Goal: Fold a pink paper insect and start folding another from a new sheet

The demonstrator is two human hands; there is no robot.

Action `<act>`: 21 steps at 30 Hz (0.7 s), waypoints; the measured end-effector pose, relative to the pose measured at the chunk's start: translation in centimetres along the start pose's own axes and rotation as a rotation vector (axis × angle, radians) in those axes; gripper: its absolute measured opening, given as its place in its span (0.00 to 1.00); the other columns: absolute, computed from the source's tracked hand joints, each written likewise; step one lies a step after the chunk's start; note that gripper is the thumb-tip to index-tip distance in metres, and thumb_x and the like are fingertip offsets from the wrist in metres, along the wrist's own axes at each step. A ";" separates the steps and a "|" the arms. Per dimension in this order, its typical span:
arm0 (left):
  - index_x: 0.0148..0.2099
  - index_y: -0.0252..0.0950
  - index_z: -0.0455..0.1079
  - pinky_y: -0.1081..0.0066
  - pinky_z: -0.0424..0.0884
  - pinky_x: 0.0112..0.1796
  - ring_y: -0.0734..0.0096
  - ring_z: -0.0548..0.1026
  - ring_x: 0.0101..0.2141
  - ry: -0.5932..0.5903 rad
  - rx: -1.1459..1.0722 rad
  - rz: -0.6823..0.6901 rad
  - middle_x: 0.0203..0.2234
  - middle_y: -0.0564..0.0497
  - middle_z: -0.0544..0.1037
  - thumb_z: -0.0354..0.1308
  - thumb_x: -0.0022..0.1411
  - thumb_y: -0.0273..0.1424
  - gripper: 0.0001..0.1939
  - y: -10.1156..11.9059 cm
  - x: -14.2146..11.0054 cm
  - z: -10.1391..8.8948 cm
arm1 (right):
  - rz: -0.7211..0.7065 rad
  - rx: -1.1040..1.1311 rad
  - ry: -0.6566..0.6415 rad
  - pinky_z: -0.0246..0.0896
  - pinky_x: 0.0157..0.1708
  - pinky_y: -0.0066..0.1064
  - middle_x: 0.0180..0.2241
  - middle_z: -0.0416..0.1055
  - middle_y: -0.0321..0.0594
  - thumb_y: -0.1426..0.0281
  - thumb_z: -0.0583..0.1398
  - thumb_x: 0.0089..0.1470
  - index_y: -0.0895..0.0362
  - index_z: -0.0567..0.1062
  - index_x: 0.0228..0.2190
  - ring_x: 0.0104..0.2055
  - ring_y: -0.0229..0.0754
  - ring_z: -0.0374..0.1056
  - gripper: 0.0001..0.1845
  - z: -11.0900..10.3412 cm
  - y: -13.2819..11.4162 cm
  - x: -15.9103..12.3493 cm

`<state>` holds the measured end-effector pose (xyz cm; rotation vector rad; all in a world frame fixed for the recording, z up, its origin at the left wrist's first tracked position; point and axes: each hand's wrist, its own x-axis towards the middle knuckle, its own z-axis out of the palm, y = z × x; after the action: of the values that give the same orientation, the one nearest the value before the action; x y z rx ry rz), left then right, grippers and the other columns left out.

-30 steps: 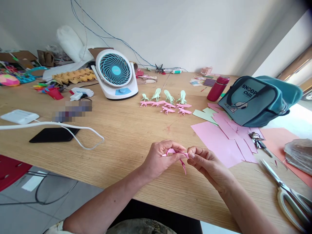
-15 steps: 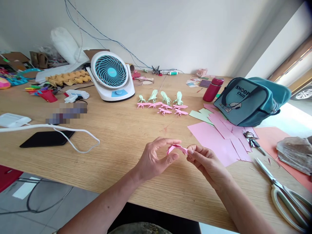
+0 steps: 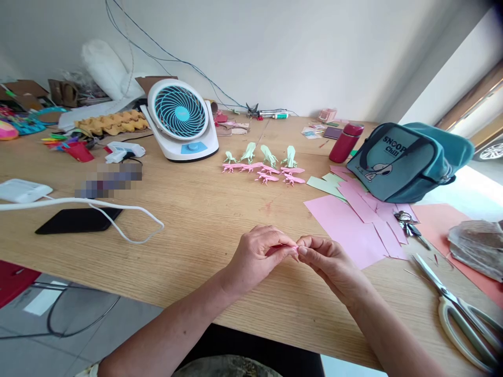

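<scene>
Left hand (image 3: 251, 259) and right hand (image 3: 332, 264) meet almost fingertip to fingertip, both pinching a folded pink paper (image 3: 274, 250) above the wooden table (image 3: 188, 209), toward its near edge. Green origami insects (image 3: 269, 155) and pink origami insects (image 3: 267, 178) stand nearer the far edge; scissors (image 3: 445, 294) lie toward the near right corner

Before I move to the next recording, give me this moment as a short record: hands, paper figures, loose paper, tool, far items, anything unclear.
Left hand: pinching a small folded pink-paper piece
Right hand: pinching the same piece near its right end
Figures: four pale-green folded-paper figures behind six pink folded-paper figures
Loose paper: flat pink sheets, beyond the right hand
Tool: silver-bladed scissors with cream handles, far right
Far items: cylindrical dark-red bottle, teal bag
Unclear: the piece's full shape, mostly hidden
</scene>
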<state>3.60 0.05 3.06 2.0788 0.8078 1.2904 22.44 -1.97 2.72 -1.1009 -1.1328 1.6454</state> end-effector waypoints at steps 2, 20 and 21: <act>0.35 0.36 0.78 0.72 0.69 0.38 0.73 0.76 0.30 0.005 -0.001 -0.010 0.27 0.53 0.81 0.64 0.62 0.26 0.03 0.1 0.0 -0.1 | 0.004 0.018 -0.010 0.54 0.38 0.30 0.26 0.69 0.35 0.57 0.71 0.46 0.56 0.78 0.25 0.33 0.37 0.60 0.15 -0.1 0.0 0.0; 0.36 0.37 0.80 0.72 0.66 0.38 0.73 0.68 0.31 0.002 0.130 0.176 0.25 0.53 0.78 0.66 0.62 0.28 0.02 -0.7 -0.3 -0.3 | -0.008 -0.028 -0.073 0.56 0.38 0.30 0.26 0.71 0.35 0.58 0.67 0.54 0.56 0.75 0.26 0.32 0.37 0.62 0.14 -0.1 0.3 0.0; 0.35 0.37 0.80 0.72 0.66 0.38 0.72 0.68 0.31 0.000 0.130 0.174 0.25 0.53 0.78 0.65 0.62 0.28 0.02 -0.7 -0.3 -0.3 | -0.014 -0.037 -0.080 0.56 0.38 0.29 0.26 0.71 0.34 0.59 0.66 0.55 0.56 0.75 0.26 0.32 0.37 0.63 0.14 -0.1 0.2 0.0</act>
<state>3.07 0.34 2.51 2.2955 0.7421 1.3610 22.51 -2.02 2.47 -1.0560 -1.2241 1.6766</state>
